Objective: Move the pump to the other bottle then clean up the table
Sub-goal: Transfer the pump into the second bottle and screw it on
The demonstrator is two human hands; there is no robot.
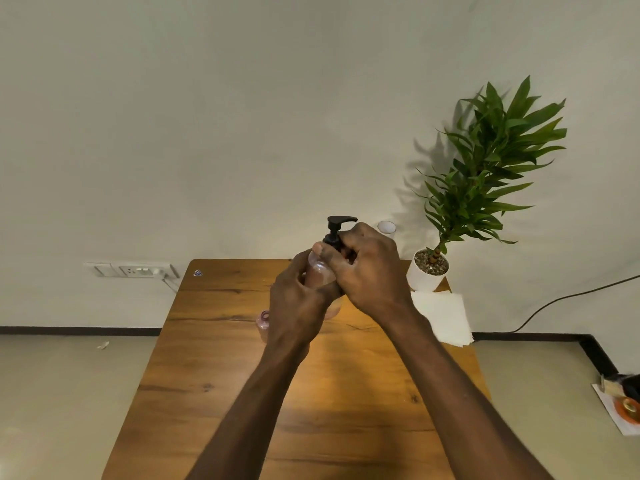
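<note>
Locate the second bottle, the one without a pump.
Head view: the open bottle stands on the table left of centre, just beside the left hand.

Table: I see a brown rectangular wooden table (214,358), smooth, grain visible
Pump: black plastic pump (335,227), matt
Bottle: clear pinkish plastic bottle (320,271), glossy

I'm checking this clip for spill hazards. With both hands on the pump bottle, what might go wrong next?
1. The left hand holds the clear bottle off the table; the right hand twisting the black pump could slip and spill.
2. The open pink bottle beside the left wrist could get knocked over.
</note>
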